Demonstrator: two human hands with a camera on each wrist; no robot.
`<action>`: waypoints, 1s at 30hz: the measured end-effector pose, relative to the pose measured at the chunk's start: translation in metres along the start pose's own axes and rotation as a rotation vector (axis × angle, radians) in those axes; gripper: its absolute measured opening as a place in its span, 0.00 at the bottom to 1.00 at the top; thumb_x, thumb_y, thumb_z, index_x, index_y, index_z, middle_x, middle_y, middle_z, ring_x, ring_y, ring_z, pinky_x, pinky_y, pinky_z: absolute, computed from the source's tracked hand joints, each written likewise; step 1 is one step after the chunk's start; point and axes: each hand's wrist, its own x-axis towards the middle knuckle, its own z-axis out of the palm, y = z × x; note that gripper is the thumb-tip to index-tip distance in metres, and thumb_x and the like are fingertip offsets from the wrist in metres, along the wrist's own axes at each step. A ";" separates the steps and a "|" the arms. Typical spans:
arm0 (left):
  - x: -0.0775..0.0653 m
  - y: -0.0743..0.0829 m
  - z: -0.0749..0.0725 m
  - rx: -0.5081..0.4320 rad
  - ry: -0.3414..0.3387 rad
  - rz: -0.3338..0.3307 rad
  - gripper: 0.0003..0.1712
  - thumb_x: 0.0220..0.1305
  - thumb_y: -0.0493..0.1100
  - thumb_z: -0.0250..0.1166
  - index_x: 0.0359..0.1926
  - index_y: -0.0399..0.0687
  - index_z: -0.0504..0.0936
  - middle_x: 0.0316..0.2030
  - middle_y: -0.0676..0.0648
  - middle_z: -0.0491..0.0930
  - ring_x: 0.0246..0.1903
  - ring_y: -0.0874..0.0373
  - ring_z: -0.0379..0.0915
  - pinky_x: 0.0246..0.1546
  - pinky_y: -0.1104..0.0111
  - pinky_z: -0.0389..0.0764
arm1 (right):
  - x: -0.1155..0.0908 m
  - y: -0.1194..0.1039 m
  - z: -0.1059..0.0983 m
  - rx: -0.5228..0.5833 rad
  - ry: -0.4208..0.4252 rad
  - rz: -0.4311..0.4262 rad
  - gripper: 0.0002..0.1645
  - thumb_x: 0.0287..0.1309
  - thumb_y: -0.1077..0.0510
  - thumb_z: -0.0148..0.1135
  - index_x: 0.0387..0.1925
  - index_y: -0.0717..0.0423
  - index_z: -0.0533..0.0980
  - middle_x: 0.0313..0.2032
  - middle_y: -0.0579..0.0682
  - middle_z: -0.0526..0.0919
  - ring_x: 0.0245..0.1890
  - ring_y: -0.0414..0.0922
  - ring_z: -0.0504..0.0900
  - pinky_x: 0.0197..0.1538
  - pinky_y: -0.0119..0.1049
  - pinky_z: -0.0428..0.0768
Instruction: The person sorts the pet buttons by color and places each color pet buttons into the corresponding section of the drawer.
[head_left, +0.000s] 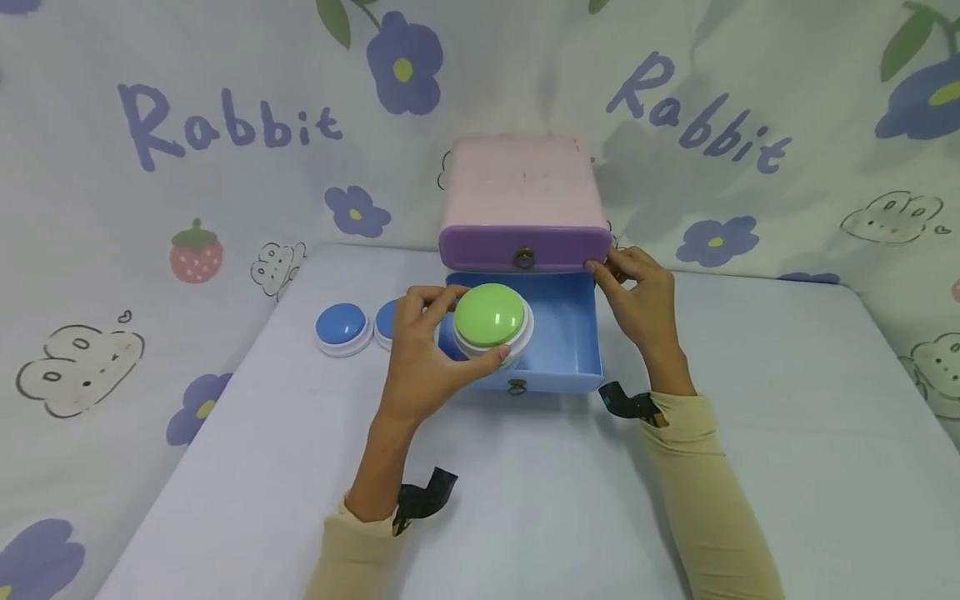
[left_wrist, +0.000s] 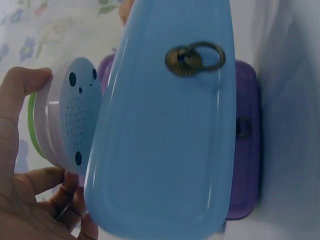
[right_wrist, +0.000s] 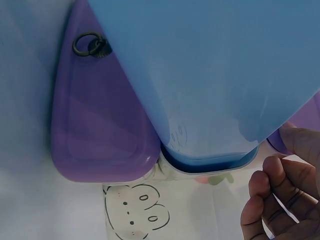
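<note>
My left hand (head_left: 422, 360) grips a round push button with a green dome and white base (head_left: 489, 317), thumb on the near side and fingers on the far side. In the head view it overlaps the left part of the pulled-out blue drawer (head_left: 566, 329); its underside, with small speaker holes, shows in the left wrist view. The drawer belongs to a pink cabinet (head_left: 521, 179) with a purple top drawer (head_left: 480, 248). At the cabinet's right front corner, my right hand (head_left: 647, 298) holds the edge between thumb and curled fingers.
Two blue-domed buttons stand on the white table left of the drawer: one in full view (head_left: 341, 323), the other (head_left: 386, 319) partly hidden by my left hand. A lower purple drawer (right_wrist: 102, 115) sits below the blue one. Patterned cloth hangs behind the cabinet.
</note>
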 end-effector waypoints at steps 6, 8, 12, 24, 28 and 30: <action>0.002 0.008 0.017 0.037 -0.008 0.038 0.39 0.36 0.61 0.74 0.52 0.52 0.77 0.45 0.53 0.64 0.52 0.59 0.55 0.49 0.59 0.65 | 0.002 -0.001 -0.001 0.015 -0.008 -0.005 0.23 0.53 0.51 0.66 0.50 0.55 0.78 0.31 0.47 0.78 0.31 0.38 0.73 0.39 0.37 0.73; 0.002 0.011 0.023 0.065 -0.010 0.063 0.39 0.36 0.63 0.73 0.51 0.51 0.77 0.45 0.52 0.64 0.51 0.58 0.55 0.48 0.59 0.64 | 0.002 -0.001 -0.001 0.007 -0.006 -0.005 0.23 0.53 0.51 0.66 0.50 0.55 0.78 0.32 0.48 0.79 0.31 0.39 0.73 0.39 0.36 0.72; 0.003 0.015 0.034 0.144 0.001 0.138 0.41 0.36 0.65 0.71 0.50 0.49 0.77 0.45 0.50 0.65 0.49 0.55 0.58 0.47 0.58 0.62 | 0.002 0.000 -0.001 0.004 0.005 -0.011 0.23 0.52 0.51 0.66 0.50 0.55 0.78 0.32 0.48 0.79 0.31 0.39 0.73 0.38 0.33 0.72; 0.013 0.023 0.058 0.237 0.062 0.251 0.44 0.38 0.69 0.68 0.53 0.48 0.77 0.45 0.48 0.68 0.48 0.53 0.61 0.48 0.57 0.61 | 0.002 0.003 -0.002 0.002 0.000 -0.034 0.22 0.52 0.50 0.66 0.49 0.54 0.79 0.30 0.47 0.78 0.30 0.39 0.73 0.35 0.32 0.71; 0.014 0.023 0.055 0.188 0.059 0.256 0.38 0.41 0.65 0.69 0.51 0.49 0.79 0.42 0.49 0.70 0.46 0.54 0.61 0.46 0.56 0.60 | 0.002 0.002 -0.002 0.000 -0.010 -0.011 0.22 0.52 0.48 0.65 0.49 0.51 0.79 0.30 0.45 0.77 0.30 0.38 0.72 0.32 0.30 0.69; 0.015 0.021 0.051 0.148 0.061 0.239 0.33 0.43 0.62 0.70 0.49 0.50 0.79 0.40 0.50 0.70 0.46 0.55 0.61 0.45 0.57 0.59 | 0.001 0.001 -0.002 0.000 -0.011 -0.003 0.23 0.52 0.48 0.65 0.49 0.51 0.79 0.30 0.45 0.77 0.31 0.38 0.71 0.33 0.32 0.70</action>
